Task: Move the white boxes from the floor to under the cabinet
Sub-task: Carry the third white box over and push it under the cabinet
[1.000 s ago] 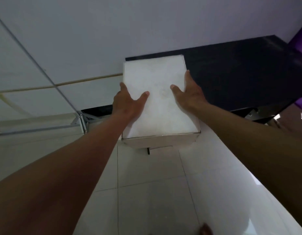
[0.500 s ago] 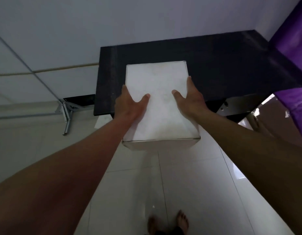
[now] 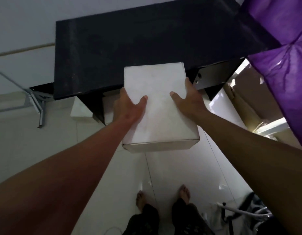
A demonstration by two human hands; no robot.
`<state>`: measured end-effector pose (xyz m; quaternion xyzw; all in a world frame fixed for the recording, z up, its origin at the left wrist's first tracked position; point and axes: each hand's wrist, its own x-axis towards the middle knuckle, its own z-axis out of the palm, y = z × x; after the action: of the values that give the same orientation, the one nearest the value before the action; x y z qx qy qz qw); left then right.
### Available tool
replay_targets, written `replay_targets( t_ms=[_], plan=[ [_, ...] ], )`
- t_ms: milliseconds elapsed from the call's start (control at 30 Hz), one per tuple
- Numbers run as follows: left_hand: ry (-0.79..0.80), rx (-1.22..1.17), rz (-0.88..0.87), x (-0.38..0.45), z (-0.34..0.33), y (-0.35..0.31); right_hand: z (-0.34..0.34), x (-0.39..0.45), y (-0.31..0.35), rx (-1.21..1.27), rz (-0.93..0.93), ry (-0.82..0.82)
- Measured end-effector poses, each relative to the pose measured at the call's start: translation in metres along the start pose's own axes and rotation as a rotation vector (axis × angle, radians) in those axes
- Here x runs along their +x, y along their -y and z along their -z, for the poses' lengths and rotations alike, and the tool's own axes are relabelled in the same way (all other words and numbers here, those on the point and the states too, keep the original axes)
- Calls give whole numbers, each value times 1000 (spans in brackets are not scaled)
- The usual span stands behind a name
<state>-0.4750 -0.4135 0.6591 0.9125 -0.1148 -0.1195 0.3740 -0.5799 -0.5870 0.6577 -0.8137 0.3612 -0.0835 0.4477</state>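
I hold a white box (image 3: pixel 157 106) in the air with both hands, in front of the black cabinet (image 3: pixel 129 48). My left hand (image 3: pixel 128 106) grips its left side with the thumb on top. My right hand (image 3: pixel 187 99) grips the right side the same way. The box's far edge overlaps the cabinet's front edge in view. Another white box (image 3: pixel 80 109) sits on the floor under the cabinet's left end, partly hidden by a black leg.
A purple fabric (image 3: pixel 280 53) hangs at the upper right. A grey metal bracket (image 3: pixel 36 106) stands by the wall at the left. My bare feet (image 3: pixel 163 197) are on the white tiled floor, with cables and a white bag (image 3: pixel 231 214) at the lower right.
The view has tilted downward and moved closer to the cabinet; the box, still held in both hands, has come lower against the cabinet's front edge. My feet are now in view.
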Motion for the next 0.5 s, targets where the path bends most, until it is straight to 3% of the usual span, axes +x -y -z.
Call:
replay_targets(
  t_ms=[267,500],
  plan=[
    [49,66,72,-13,-94,-3,22,25,-82,-56,-104,95],
    [85,107,139,10,-175,35,-6,71,-159,-92,-123,149]
  ],
)
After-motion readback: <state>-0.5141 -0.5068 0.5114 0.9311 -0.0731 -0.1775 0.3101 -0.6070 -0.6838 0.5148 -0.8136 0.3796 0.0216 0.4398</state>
